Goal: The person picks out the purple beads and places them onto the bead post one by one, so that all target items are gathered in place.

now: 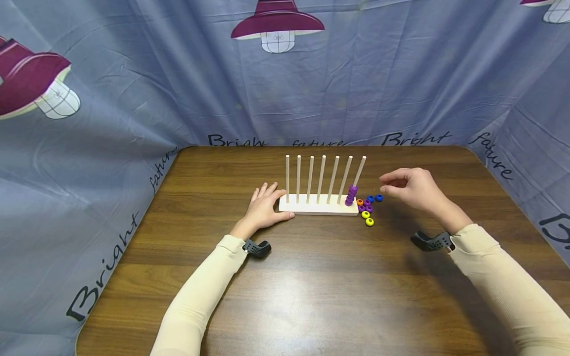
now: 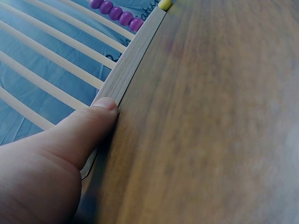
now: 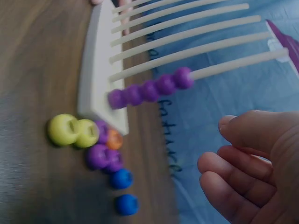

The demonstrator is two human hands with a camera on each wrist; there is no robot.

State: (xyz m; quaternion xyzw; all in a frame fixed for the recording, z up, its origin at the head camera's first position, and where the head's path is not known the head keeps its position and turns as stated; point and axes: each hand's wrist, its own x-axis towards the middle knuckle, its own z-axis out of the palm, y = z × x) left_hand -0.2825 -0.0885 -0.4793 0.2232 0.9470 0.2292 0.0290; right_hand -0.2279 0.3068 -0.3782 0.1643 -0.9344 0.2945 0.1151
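A pale wooden rack [image 1: 318,210] with several upright rods stands on the table. Its rightmost rod carries a stack of purple beads [image 1: 351,196]. My left hand [image 1: 262,210] holds the rack's left end, thumb against the front face and forefinger by the back corner, other fingers spread on the table. In the left wrist view the thumb [image 2: 93,123] presses the base's edge. My right hand [image 1: 416,188] hovers to the right of the rack, fingers loosely bent, no bead visible between them. Loose beads lie by the rack's right end: two yellow [image 3: 64,130], two blue [image 3: 126,204], one orange [image 3: 114,139], three purple [image 3: 97,157].
The brown wooden table [image 1: 311,282] extends around the rack, with rounded far corners. Blue curtains [image 1: 356,89] printed with lamps and lettering hang behind and at the sides. A dark strap device [image 1: 431,241] sits on each wrist.
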